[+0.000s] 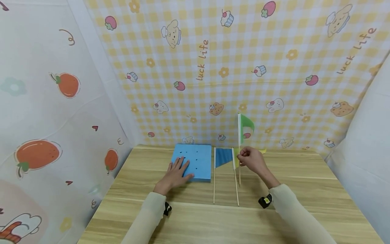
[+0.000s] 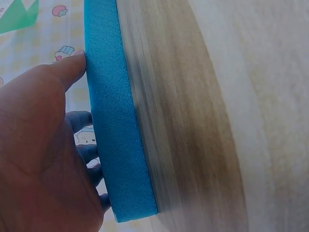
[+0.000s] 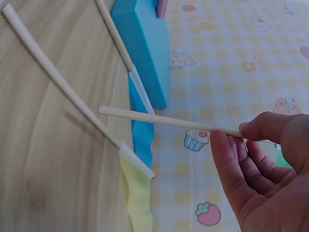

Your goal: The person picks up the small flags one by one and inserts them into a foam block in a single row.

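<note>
Thumb and fingers of my right hand pinch the wooden stick of a green flag, which stands upright above the table. In the right wrist view the stick's lower end points away from the hand, free of any other thing. My left hand lies with spread fingers on top of a light blue foam block that has several small holes. From the left wrist view, the block's side shows beside the palm. Between the block and my right hand lie a blue flag and a yellow flag.
The wooden table runs back to a yellow checked cloth with cartoon prints. White cloth with fruit prints hangs at the left, and plain white cloth at the right. The two lying flags' sticks point toward me.
</note>
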{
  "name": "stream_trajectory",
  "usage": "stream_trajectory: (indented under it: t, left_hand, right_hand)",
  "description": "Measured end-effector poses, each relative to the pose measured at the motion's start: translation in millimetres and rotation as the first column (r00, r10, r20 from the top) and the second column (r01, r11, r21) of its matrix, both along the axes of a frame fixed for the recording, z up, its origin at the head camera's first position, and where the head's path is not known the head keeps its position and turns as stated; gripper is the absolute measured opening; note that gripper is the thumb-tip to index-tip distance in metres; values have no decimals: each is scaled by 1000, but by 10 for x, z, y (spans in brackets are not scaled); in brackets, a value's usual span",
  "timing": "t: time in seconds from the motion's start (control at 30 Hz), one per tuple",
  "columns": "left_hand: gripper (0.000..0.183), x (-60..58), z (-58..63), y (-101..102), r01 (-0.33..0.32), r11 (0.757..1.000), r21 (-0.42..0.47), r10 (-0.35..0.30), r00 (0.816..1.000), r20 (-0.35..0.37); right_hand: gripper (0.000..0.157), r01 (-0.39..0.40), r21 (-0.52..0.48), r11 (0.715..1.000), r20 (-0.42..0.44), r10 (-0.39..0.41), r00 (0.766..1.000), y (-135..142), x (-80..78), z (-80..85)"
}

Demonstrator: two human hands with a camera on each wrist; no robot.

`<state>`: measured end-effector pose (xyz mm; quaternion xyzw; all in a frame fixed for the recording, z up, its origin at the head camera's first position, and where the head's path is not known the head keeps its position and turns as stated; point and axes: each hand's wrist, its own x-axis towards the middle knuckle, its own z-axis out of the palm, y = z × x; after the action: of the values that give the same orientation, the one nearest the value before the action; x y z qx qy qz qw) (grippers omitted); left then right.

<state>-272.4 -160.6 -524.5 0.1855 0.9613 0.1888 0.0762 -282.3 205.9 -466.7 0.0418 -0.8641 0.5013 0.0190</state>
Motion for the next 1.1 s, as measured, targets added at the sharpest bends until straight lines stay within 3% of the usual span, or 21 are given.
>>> stream_trajectory:
  t: [0.13, 0.43, 0.67, 0.97, 1.1]
  left_hand:
    - [77, -10, -7, 3, -4, 1000, -1, 4, 1000, 3]
    - [80, -110, -196, -45, -6, 999, -35, 6, 1000, -3]
    - [80, -95, -160, -28, -6, 999, -45, 6, 1000, 0]
    - [79, -1, -10, -6, 9, 1000, 7, -9, 1000, 3]
    - [78, -1, -18, -14, 14, 1000, 14, -13, 1000, -9]
  right_hand:
    - [11, -12, 1, 1000, -31, 12, 999, -71, -46, 22]
    - [10, -13, 4, 1000, -77, 13, 997, -226, -150, 123]
    - [10, -10, -7, 1000, -105, 9, 994, -328, -229, 175]
    - [12, 1, 3, 1000, -139, -1, 990, -447, -317, 259]
    - [12, -9, -16, 1000, -151, 6, 989, -500, -362, 291]
